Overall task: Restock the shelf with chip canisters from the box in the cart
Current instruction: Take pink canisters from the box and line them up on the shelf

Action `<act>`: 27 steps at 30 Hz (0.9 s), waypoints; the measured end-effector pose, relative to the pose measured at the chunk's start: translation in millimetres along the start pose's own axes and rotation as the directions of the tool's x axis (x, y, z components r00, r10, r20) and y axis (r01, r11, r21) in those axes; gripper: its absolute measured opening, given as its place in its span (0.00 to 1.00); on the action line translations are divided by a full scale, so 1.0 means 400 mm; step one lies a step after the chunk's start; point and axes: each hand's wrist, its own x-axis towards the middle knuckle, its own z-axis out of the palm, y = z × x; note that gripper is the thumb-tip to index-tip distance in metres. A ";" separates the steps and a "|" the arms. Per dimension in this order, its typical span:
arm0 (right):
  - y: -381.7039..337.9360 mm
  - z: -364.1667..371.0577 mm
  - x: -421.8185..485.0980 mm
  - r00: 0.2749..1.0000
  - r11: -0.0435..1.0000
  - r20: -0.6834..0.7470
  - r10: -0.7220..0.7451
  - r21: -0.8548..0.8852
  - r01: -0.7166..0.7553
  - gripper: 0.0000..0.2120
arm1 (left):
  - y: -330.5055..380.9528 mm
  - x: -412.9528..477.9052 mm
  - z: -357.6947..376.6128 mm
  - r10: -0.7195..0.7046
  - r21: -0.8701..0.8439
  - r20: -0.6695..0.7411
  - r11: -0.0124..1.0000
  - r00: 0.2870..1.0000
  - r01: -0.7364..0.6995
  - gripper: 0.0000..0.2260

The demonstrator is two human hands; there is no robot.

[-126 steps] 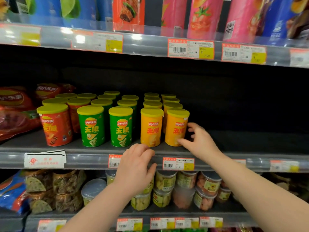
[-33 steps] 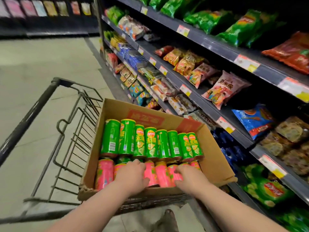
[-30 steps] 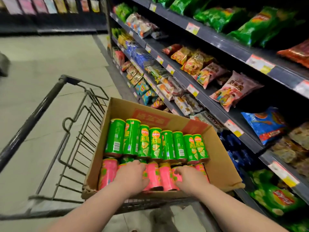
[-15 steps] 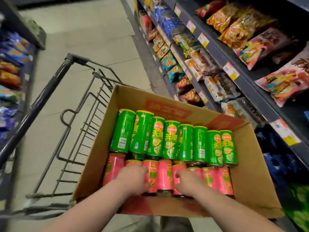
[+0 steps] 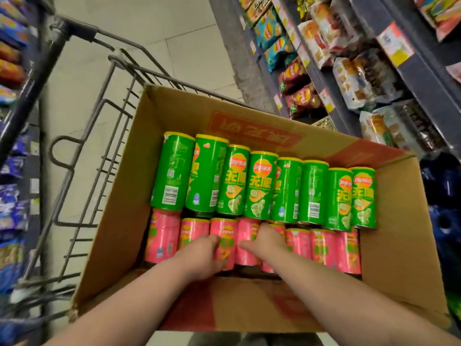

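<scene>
Lying on their sides in a row along the near edge of the cardboard box, glossy pink canisters are seen, cylindrical and close-packed. The left hand is curled over one near the row's middle, and the right hand is curled over another just beside it; the fingertips are hidden. A second row of smooth green canisters with yellow lids is packed toward the far wall. The brown box, flaps open, is carried in a dark wire cart. Crinkled snack bags are stacked on dark shelves at right, beside a pale tiled floor.
</scene>
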 end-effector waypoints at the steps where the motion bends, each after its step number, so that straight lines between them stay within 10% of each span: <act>1: -0.005 0.004 0.002 1.000 1.000 -0.001 0.014 -0.015 -0.014 0.36 | -0.003 0.003 -0.001 -0.016 -0.040 -0.016 0.999 1.000 0.016 0.25; 27: 0.011 0.047 -0.041 0.976 0.893 -0.078 0.205 0.423 -0.154 0.36 | -0.005 0.038 0.008 -0.072 -0.193 -0.034 0.979 0.997 0.064 0.27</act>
